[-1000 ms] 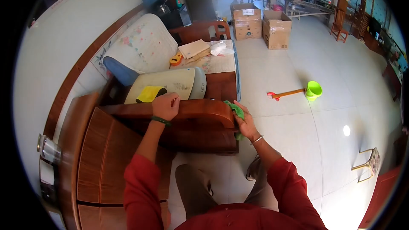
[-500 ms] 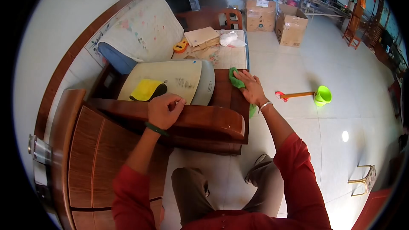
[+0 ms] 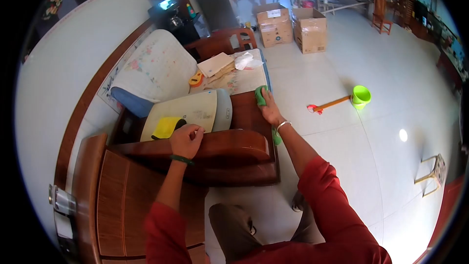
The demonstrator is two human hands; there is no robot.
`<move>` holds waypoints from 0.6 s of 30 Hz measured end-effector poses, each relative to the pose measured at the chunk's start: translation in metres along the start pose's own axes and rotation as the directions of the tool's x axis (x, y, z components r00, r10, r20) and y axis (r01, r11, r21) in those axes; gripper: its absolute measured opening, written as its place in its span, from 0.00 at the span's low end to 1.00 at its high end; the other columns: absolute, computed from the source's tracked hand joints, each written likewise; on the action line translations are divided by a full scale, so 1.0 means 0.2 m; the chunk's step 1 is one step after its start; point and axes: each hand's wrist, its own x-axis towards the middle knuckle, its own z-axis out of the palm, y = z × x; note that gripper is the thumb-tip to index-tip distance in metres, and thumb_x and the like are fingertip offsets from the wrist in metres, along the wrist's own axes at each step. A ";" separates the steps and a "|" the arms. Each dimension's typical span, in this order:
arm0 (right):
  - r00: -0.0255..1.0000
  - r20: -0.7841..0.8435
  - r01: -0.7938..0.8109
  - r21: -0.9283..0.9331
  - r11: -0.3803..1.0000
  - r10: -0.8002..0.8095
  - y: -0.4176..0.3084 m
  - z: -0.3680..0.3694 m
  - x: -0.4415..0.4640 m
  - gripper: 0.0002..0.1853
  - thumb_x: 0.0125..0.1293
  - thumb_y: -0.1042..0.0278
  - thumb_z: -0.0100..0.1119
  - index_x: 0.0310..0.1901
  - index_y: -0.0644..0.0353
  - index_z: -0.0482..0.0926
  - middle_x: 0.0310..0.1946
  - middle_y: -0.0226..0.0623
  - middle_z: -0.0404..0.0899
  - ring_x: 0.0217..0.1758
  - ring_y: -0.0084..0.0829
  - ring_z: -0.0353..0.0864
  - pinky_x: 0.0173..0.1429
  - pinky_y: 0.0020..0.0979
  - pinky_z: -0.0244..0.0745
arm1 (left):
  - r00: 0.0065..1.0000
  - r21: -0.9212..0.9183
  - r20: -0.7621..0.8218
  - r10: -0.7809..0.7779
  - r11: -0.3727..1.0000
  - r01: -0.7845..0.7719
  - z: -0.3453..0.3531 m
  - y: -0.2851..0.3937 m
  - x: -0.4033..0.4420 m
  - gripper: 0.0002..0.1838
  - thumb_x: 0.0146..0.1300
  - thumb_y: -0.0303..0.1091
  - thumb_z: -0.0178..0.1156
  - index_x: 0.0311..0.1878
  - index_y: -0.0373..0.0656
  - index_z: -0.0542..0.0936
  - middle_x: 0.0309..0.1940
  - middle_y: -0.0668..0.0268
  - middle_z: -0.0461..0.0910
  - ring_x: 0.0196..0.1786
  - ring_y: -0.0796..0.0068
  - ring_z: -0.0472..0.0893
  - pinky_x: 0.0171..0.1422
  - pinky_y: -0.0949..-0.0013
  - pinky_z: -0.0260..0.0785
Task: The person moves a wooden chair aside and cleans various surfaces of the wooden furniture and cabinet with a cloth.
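Observation:
My right hand (image 3: 272, 112) presses a green cloth (image 3: 261, 96) onto the dark wooden seat edge (image 3: 249, 111) of a sofa. More green fabric (image 3: 277, 137) shows below the wrist; whether it is the same cloth I cannot tell. Curled closed, my left hand (image 3: 186, 139) rests at the inner side of the wooden armrest (image 3: 229, 145), with nothing visible in its fingers. Just beyond it, a yellow cloth with a dark edge (image 3: 166, 127) lies on a flat cream-coloured appliance (image 3: 198, 107) with a grey side.
On the sofa's floral pad are a small orange toy guitar (image 3: 196, 79), flat cardboard (image 3: 216, 64) and white plastic (image 3: 247, 61). A green bucket (image 3: 361, 98) with a wooden-handled tool stands on the floor, cardboard boxes (image 3: 310, 32) behind, a stool (image 3: 434, 173) to the right.
The camera view has shifted, so the sofa sits lower and farther left. My right hand stays on the green cloth at the seat edge; my left hand remains closed by the armrest.

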 end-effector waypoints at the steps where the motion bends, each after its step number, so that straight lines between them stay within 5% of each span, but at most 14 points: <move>1: 1.000 -0.015 -0.009 0.000 1.000 0.009 -0.05 -0.02 -0.07 0.36 0.59 0.69 0.49 0.70 0.53 0.50 0.69 0.59 0.46 0.73 0.53 0.43 0.73 0.34 0.44 | 1.000 -0.002 0.012 0.013 1.000 -0.013 0.00 0.00 0.00 0.05 0.52 0.33 0.62 0.25 0.43 0.80 0.16 0.65 0.73 0.19 0.69 0.72 0.25 0.68 0.63; 3: 0.980 0.024 -0.197 0.202 0.959 0.197 -0.27 -0.08 -0.24 0.35 0.60 0.73 0.49 0.70 0.53 0.51 0.69 0.56 0.47 0.73 0.50 0.44 0.73 0.34 0.42 | 1.000 0.052 0.003 -0.004 0.999 0.004 0.00 0.01 -0.01 0.05 0.53 0.31 0.62 0.26 0.41 0.80 0.14 0.66 0.68 0.17 0.75 0.67 0.24 0.72 0.59; 9: 0.997 -0.038 -0.051 0.335 0.941 0.067 -0.50 -0.13 -0.69 0.30 0.65 0.69 0.47 0.69 0.59 0.53 0.71 0.46 0.46 0.75 0.36 0.41 0.73 0.28 0.36 | 0.999 0.069 -0.005 0.053 0.996 -0.053 0.02 -0.02 -0.02 0.06 0.55 0.33 0.60 0.28 0.42 0.82 0.17 0.65 0.72 0.19 0.75 0.69 0.25 0.72 0.61; 12: 0.936 -0.222 -0.098 0.579 0.809 0.273 -0.68 -0.12 -0.85 0.22 0.68 0.66 0.45 0.62 0.63 0.64 0.60 0.43 0.66 0.64 0.34 0.63 0.66 0.29 0.56 | 0.999 0.130 0.044 0.007 0.991 -0.012 0.01 0.00 0.00 0.09 0.58 0.36 0.59 0.30 0.40 0.81 0.20 0.65 0.75 0.22 0.75 0.72 0.30 0.73 0.64; 14: 0.765 0.089 -0.487 0.728 0.483 0.637 -0.77 -0.16 -0.98 0.15 0.69 0.63 0.46 0.49 0.64 0.74 0.37 0.33 0.75 0.42 0.26 0.73 0.48 0.26 0.67 | 0.998 0.111 0.065 -0.009 0.994 0.002 0.01 0.00 0.00 0.09 0.58 0.35 0.58 0.30 0.40 0.81 0.20 0.65 0.75 0.23 0.75 0.72 0.31 0.73 0.64; 17: 0.827 -0.072 -0.345 0.717 0.606 0.557 -0.71 -0.10 -1.17 0.13 0.69 0.61 0.47 0.39 0.64 0.75 0.24 0.24 0.68 0.29 0.19 0.66 0.35 0.24 0.63 | 0.994 0.084 0.101 -0.026 0.996 0.018 0.00 0.00 -0.01 0.10 0.59 0.35 0.58 0.31 0.38 0.81 0.21 0.65 0.76 0.25 0.77 0.73 0.33 0.74 0.66; 18: 0.786 -0.072 -0.392 0.710 0.585 0.615 -0.66 -0.07 -1.25 0.13 0.67 0.61 0.50 0.40 0.64 0.75 0.25 0.28 0.73 0.30 0.23 0.71 0.36 0.27 0.67 | 0.996 0.069 0.083 -0.017 0.998 0.011 0.01 -0.01 -0.01 0.10 0.60 0.36 0.58 0.31 0.38 0.81 0.21 0.65 0.76 0.25 0.78 0.73 0.34 0.74 0.66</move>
